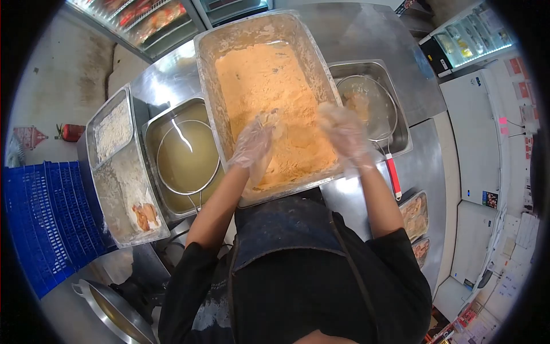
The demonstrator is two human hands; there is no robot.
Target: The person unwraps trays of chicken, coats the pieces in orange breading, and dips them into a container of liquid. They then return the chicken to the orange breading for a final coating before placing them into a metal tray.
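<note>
A large metal tub (206, 109) in the middle holds orange-tinted flour (258, 74). My left hand (255, 140), in a clear plastic glove, is over the flour near the tub's left side, with a pale floured piece (270, 119) at its fingers. Over the tub's right edge is my right hand (346, 135), also gloved and blurred by motion; what its fingers hold, if anything, cannot be made out. Just right of it, a round strainer with a red handle (393, 176) rests on a metal pan (404, 137) with a coated piece in it.
Left of the tub stands a pan of yellowish liquid (152, 137) with a wire strainer. Further left are a flour tray (137, 166) with raw meat pieces (146, 217) and blue crates (48, 212). Trays of meat (413, 215) lie at right. A wok (112, 312) is at lower left.
</note>
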